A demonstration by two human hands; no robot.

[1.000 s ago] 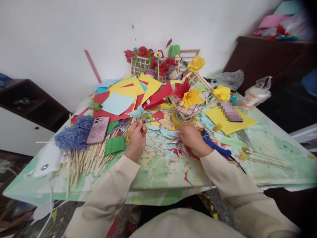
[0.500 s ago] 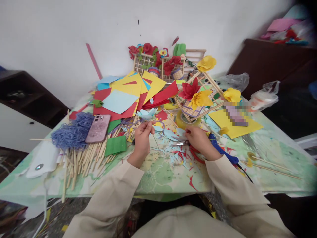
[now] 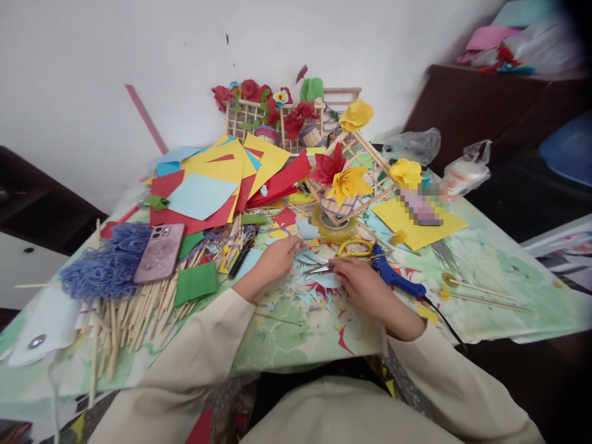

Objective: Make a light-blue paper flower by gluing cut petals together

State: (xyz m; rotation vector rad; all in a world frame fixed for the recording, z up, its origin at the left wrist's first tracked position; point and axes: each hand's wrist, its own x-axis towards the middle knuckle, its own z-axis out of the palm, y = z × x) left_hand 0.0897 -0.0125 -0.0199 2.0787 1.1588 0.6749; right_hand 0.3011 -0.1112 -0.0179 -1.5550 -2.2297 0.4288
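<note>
My left hand [image 3: 274, 264] has its fingers pinched together at a light blue paper petal [image 3: 306, 256], among the scraps at mid-table. Facing it, my right hand [image 3: 367, 288] is closed around scissors [image 3: 319, 269]; the blades point left toward the petal, and the handles are hidden under my fingers. Another light blue petal [image 3: 330, 281] lies just below the blades. A light blue paper flower [image 3: 307, 228] rests beyond my left fingertips. Close to my right hand are a blue glue gun [image 3: 398, 277] and a yellow-handled tool [image 3: 355, 248].
On the left lie blue yarn [image 3: 108, 262], a pink phone [image 3: 160, 253] and many thin sticks [image 3: 143, 314]. Coloured paper sheets [image 3: 203, 196] are piled behind. A roll of tape [image 3: 333, 229] sits before a stick frame with paper flowers [image 3: 349, 184]. Yellow paper [image 3: 420, 216] is at right.
My left hand has let go of the light blue flower on its wire stem, and the flower now lies on the table. Scissors now extend from my right hand. The view has shifted right.
</note>
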